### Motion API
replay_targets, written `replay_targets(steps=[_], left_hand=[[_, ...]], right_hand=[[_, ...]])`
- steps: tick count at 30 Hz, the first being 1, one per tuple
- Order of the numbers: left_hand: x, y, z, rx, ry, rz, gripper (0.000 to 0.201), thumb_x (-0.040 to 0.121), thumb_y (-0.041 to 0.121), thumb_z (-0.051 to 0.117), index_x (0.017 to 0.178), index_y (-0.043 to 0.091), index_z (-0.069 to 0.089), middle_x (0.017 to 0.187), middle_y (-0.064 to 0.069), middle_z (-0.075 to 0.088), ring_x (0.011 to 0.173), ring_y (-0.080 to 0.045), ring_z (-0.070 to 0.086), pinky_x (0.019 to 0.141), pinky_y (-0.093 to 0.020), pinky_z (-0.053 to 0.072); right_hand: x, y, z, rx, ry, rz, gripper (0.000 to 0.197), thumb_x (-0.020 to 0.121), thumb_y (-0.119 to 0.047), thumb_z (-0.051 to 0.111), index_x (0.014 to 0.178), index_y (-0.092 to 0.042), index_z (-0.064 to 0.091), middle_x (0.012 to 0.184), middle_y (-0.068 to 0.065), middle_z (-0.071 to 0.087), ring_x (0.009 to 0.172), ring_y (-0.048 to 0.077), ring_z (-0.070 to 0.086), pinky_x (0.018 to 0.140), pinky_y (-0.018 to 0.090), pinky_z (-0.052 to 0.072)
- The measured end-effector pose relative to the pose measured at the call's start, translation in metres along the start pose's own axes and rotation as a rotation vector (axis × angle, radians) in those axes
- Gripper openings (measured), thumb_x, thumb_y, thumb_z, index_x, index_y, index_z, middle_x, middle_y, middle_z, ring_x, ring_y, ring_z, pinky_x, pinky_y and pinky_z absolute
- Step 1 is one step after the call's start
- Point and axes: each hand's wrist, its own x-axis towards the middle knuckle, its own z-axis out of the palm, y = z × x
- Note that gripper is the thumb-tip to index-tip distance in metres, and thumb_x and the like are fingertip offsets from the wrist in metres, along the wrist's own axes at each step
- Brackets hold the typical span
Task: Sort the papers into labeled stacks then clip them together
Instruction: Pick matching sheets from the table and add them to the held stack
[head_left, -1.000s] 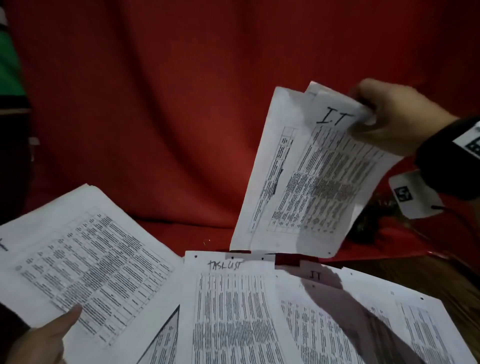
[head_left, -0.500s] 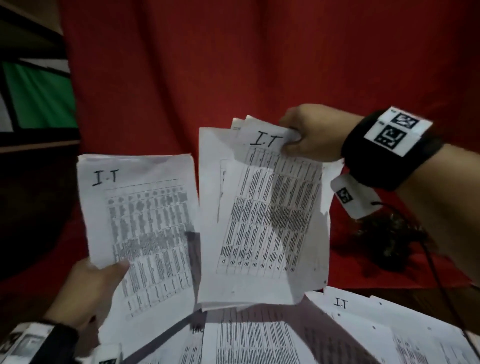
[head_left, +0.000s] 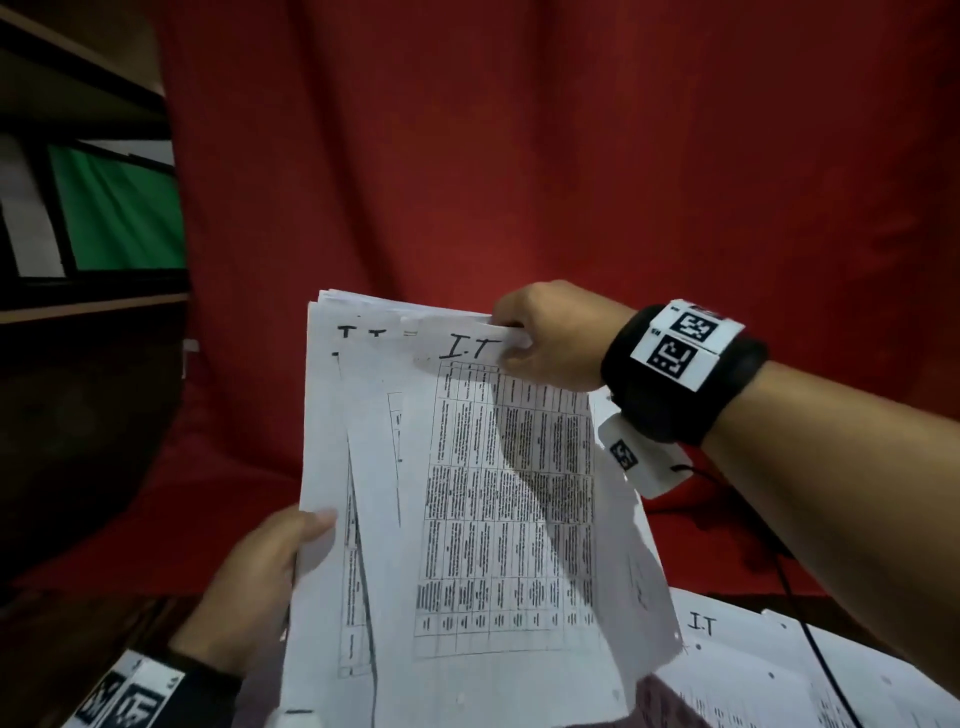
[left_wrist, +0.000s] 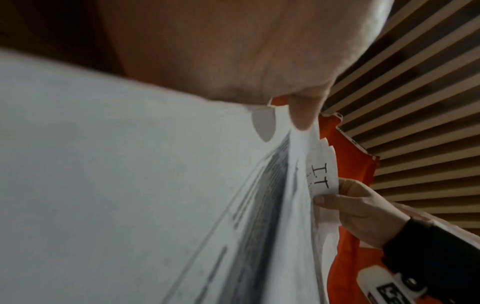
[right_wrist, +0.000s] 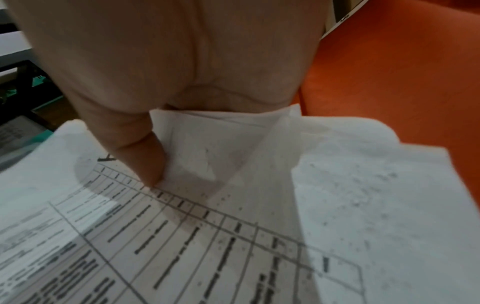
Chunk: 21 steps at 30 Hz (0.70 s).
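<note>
A stack of printed papers (head_left: 467, 519) marked "I.T" is held upright in front of me, sheets slightly fanned. My right hand (head_left: 540, 338) pinches the top right corner of the front sheets; in the right wrist view its thumb presses on the I.T papers (right_wrist: 233, 226). My left hand (head_left: 260, 571) grips the stack's lower left edge, thumb on the front. In the left wrist view the I.T papers (left_wrist: 130, 185) fill the frame edge-on, with my right hand (left_wrist: 363, 211) at their far corner. No clip is visible.
More printed sheets, one marked "I.T" (head_left: 779, 670), lie on the table at lower right. A red cloth (head_left: 519, 182) hangs behind and covers the back of the table. A dark shelf (head_left: 78, 260) stands at the left. A black cable (head_left: 800, 597) trails from my right wrist.
My left hand's I.T stack and my right hand's I.T sheets have come together into one stack. Both hands rose; the view tilted up.
</note>
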Motion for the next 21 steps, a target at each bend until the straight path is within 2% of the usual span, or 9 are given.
replay_targets(steps=[2,3,6,9,11,13,15,18,21], left_hand=[[-0.005,0.001,0.005,-0.014,-0.09,0.023,0.031,0.082,0.018,0.059,0.097,0.0,0.079,0.1,-0.012,0.08,0.091,-0.021,0.077,0.071,-0.027,0.063],[-0.006,0.0,0.007,0.049,-0.085,0.041,0.03,0.077,0.013,0.065,0.101,-0.001,0.076,0.097,-0.011,0.08,0.083,-0.017,0.078,0.065,-0.022,0.061],[-0.01,-0.008,0.017,0.163,-0.015,0.103,0.027,0.082,-0.023,0.06,0.1,-0.006,0.068,0.081,-0.007,0.08,0.066,-0.008,0.076,0.053,-0.013,0.054],[-0.011,-0.015,0.023,0.197,0.042,0.129,0.028,0.09,-0.024,0.051,0.094,-0.002,0.068,0.07,0.003,0.078,0.063,-0.001,0.073,0.052,-0.009,0.051],[-0.009,-0.019,0.019,0.163,0.1,0.13,0.029,0.091,-0.022,0.05,0.094,0.0,0.068,0.068,0.006,0.077,0.064,-0.002,0.074,0.052,-0.009,0.051],[-0.005,-0.025,0.01,0.106,0.161,0.106,0.029,0.093,-0.02,0.05,0.096,0.001,0.07,0.079,-0.002,0.08,0.074,-0.011,0.077,0.055,-0.014,0.055],[-0.002,-0.03,0.0,0.069,0.207,0.081,0.029,0.093,-0.018,0.051,0.097,0.003,0.071,0.09,-0.01,0.08,0.085,-0.024,0.078,0.062,-0.023,0.06],[0.002,-0.034,-0.011,0.057,0.26,0.08,0.023,0.089,-0.015,0.061,0.096,0.003,0.071,0.089,-0.009,0.08,0.093,-0.033,0.073,0.079,-0.038,0.055],[0.003,-0.037,-0.014,0.044,0.261,0.074,0.024,0.08,-0.007,0.07,0.1,0.005,0.072,0.096,-0.012,0.08,0.101,-0.036,0.071,0.096,-0.045,0.05]], right_hand=[[0.001,-0.002,0.002,-0.003,0.003,0.02,0.014,0.088,-0.023,0.061,0.077,-0.027,0.055,0.08,-0.007,0.063,0.068,0.011,0.059,0.055,0.029,0.047],[0.001,-0.003,0.003,-0.007,0.011,0.021,0.018,0.088,-0.023,0.062,0.073,-0.028,0.052,0.077,-0.007,0.062,0.066,0.011,0.057,0.053,0.028,0.044],[0.0,-0.007,0.006,0.004,0.048,0.008,0.018,0.085,-0.028,0.064,0.071,-0.024,0.052,0.074,-0.005,0.06,0.067,0.015,0.057,0.055,0.032,0.046],[-0.003,-0.007,0.014,0.059,0.113,0.037,0.019,0.084,-0.038,0.068,0.081,-0.023,0.056,0.082,-0.005,0.063,0.08,0.02,0.06,0.067,0.035,0.049],[-0.006,0.003,0.024,0.109,0.277,0.111,0.027,0.083,-0.043,0.069,0.102,-0.026,0.058,0.105,-0.004,0.061,0.099,0.019,0.056,0.085,0.038,0.047],[-0.013,0.016,0.038,0.263,0.465,0.26,0.047,0.082,-0.041,0.07,0.122,-0.023,0.054,0.124,0.0,0.055,0.115,0.021,0.053,0.098,0.039,0.043],[-0.023,0.028,0.058,0.508,0.503,0.428,0.057,0.083,-0.034,0.072,0.132,-0.016,0.05,0.133,0.004,0.055,0.122,0.022,0.052,0.102,0.034,0.041],[-0.043,0.034,0.104,0.842,0.299,0.549,0.048,0.087,-0.033,0.07,0.129,-0.017,0.055,0.128,0.001,0.064,0.114,0.016,0.06,0.103,0.036,0.045],[-0.056,0.014,0.149,1.193,0.175,0.413,0.028,0.096,-0.028,0.061,0.123,-0.02,0.062,0.122,-0.006,0.071,0.114,0.01,0.065,0.107,0.041,0.046]])
